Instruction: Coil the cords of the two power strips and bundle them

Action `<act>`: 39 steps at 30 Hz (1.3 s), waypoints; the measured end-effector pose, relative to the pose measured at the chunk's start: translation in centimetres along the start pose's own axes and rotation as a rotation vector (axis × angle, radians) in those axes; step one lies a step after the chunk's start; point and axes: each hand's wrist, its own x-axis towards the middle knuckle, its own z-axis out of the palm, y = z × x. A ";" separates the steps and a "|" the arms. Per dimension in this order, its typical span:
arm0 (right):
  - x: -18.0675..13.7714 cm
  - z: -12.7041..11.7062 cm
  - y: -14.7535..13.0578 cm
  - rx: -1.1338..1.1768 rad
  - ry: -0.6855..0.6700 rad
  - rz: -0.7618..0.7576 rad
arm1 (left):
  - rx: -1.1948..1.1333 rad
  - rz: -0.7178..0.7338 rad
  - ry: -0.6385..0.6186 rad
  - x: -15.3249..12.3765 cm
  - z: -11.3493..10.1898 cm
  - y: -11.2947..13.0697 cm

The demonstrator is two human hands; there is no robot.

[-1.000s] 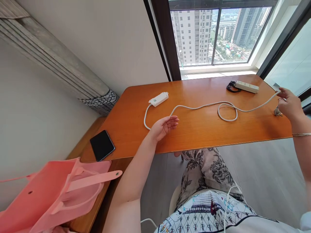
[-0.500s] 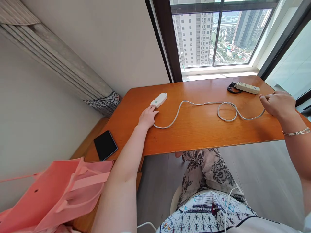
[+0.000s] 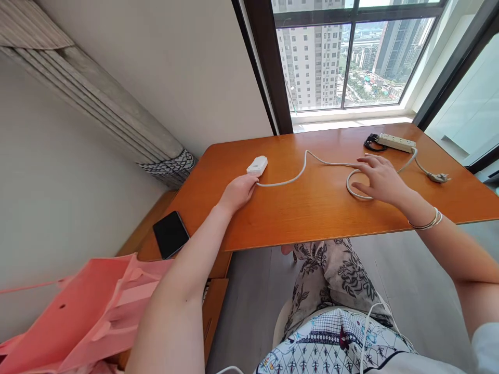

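Power strip (image 3: 258,165) juts beyond the left grip (image 3: 238,192).

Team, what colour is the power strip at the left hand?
White power strip; shows best in the head view.

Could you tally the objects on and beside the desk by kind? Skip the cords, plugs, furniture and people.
Corded electrical units: 2 (white block, cream power strip)
Flat black-screened devices: 1 (tablet or large phone)
Bags: 1 (pink bag)
Total: 4
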 end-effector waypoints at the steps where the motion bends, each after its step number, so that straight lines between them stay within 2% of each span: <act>1: 0.6 0.9 -1.0 0.074 -0.016 -0.047 | -0.093 -0.009 0.051 -0.8 1.0 1.1; 3: 1.6 2.4 -3.0 0.184 -0.012 -0.108 | -0.249 -0.048 0.138 -2.6 2.9 3.4; 5: 2.7 3.8 -4.6 0.251 0.040 -0.120 | -0.408 -0.057 0.139 -4.2 4.4 5.6; 7: 3.8 4.9 -5.4 0.305 0.108 -0.091 | -0.576 -0.059 0.065 -5.5 5.3 7.6; 11: 5.7 6.5 -5.3 0.460 0.169 -0.011 | -0.855 -0.189 -0.125 -6.9 5.7 10.6; 15: 6.4 7.5 -5.6 0.625 0.102 0.021 | -0.959 -0.258 -0.289 -7.5 5.7 12.4; 19: 6.9 8.8 -7.0 0.809 0.090 0.010 | -1.039 -0.278 -0.368 -7.7 5.8 13.4; 22: 7.8 10.1 -7.5 0.913 0.102 -0.010 | -1.067 -0.213 -0.440 -7.6 5.9 13.9; 25: 8.3 10.6 -7.7 0.965 -0.022 0.021 | -1.098 -0.093 -0.418 -7.3 6.0 14.4; 27: 7.9 10.2 -8.4 0.901 -0.108 0.050 | -1.129 -0.006 -0.324 -6.9 6.1 14.7; 29: 7.1 9.1 -9.5 0.746 -0.120 0.057 | -1.137 0.093 -0.231 -6.4 6.3 14.7; 31: 6.3 7.6 -10.6 0.572 -0.132 0.030 | -1.076 0.200 -0.191 -5.9 6.7 14.2; 36: 5.1 2.9 -11.7 0.193 -0.342 -0.120 | -0.711 0.420 -0.283 -5.2 8.2 12.1; 39: 4.3 0.1 -12.5 -0.021 -0.408 -0.130 | -0.487 0.483 -0.323 -5.2 8.9 11.4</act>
